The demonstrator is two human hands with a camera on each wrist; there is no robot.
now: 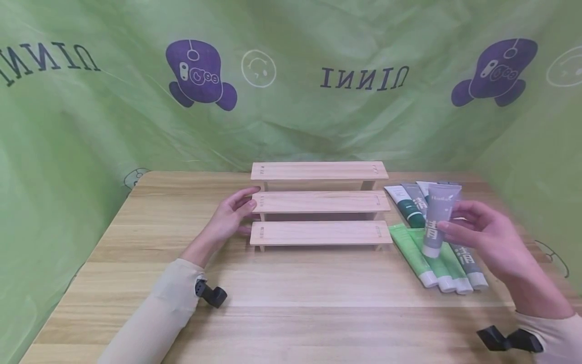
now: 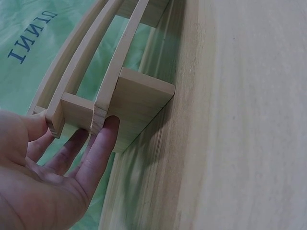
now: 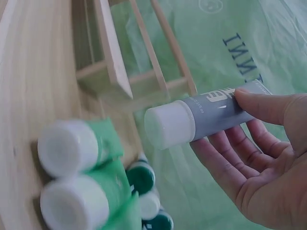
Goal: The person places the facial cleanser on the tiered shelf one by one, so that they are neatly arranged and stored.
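A three-tier wooden display rack [image 1: 320, 202] stands on the table, its boards rising toward the back. At its left end my left hand [image 1: 227, 217] holds the edges; in the left wrist view the thumb lies on the middle board's end [image 2: 55, 120] and the fingers reach around the lower boards. My right hand [image 1: 493, 235] pinches a grey squeeze tube [image 1: 440, 210] between thumb and fingers, white cap downward, above other tubes. In the right wrist view the tube's white cap [image 3: 170, 124] points toward the rack. Light green tubes [image 1: 411, 253] with white caps lie below it.
Behind the green tubes lie a white and dark green tube [image 1: 405, 206] and more grey ones, partly hidden; another grey tube [image 1: 468, 265] lies at the right. The wooden table [image 1: 291, 308] meets a green printed cloth [image 1: 291, 121] at the back and sides.
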